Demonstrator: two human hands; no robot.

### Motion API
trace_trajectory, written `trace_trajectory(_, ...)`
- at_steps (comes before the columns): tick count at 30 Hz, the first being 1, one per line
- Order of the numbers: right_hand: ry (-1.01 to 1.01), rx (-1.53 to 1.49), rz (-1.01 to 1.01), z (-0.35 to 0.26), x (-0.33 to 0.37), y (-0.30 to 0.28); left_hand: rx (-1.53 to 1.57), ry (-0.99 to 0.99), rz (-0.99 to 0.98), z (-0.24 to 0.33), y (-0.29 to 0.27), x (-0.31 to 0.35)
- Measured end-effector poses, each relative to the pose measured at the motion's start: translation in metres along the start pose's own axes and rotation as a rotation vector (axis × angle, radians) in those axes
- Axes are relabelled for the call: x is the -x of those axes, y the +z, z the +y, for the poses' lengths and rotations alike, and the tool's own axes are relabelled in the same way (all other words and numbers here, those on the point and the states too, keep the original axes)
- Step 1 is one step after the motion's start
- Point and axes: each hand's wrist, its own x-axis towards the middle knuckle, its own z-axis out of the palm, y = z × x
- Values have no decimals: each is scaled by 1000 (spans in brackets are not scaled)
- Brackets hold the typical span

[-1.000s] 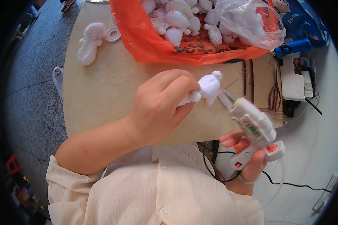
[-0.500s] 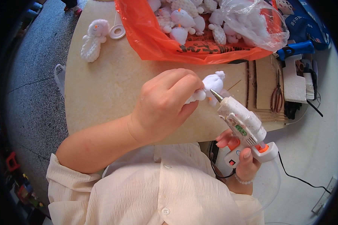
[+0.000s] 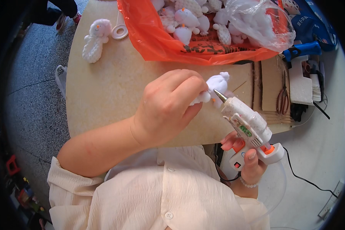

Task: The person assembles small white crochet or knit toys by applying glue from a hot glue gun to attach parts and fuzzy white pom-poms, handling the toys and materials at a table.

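Observation:
My left hand (image 3: 171, 100) is closed round the body of a small white plush snowman (image 3: 217, 82), whose head points away from me; an orange nose shows at its lower side. Most of its body is hidden in my fingers. In my right hand (image 3: 252, 168) is a white hot glue gun (image 3: 248, 119) with an orange trigger and a lit red switch. Its metal nozzle is at the snowman's neck, touching or very close to it. A finished-looking snowman doll (image 3: 97, 41) with a knitted body lies at the table's far left.
An orange plastic bag (image 3: 153, 48) full of white snowman parts lies open at the back. Scissors (image 3: 283, 100) rest on cardboard at the right, beside a white foam box (image 3: 301, 86) and a blue-handled tool (image 3: 306, 49). The glue gun's black cord (image 3: 308, 186) runs right. A person's legs (image 3: 63, 9) show far left.
Both hands, the snowman and the glue gun have hardly moved. At the upper left, another person's legs have come further into view.

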Motion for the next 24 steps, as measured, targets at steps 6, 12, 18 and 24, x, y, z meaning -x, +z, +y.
trace_trajectory(6, -19, -37, 47, 5, 1, 0, -16, -1, 5, 1, 0, 3)
trace_trajectory(12, 116, -388, -74, 6, -10, -15, -36, 47, 24, 2, -2, 4)
trace_trajectory(18, -14, -229, -21, -2, -8, -6, -89, 139, 47, -2, -4, 5)
trace_trajectory(24, 36, -233, -19, -9, -2, -5, -91, 211, 69, 0, -8, 2)
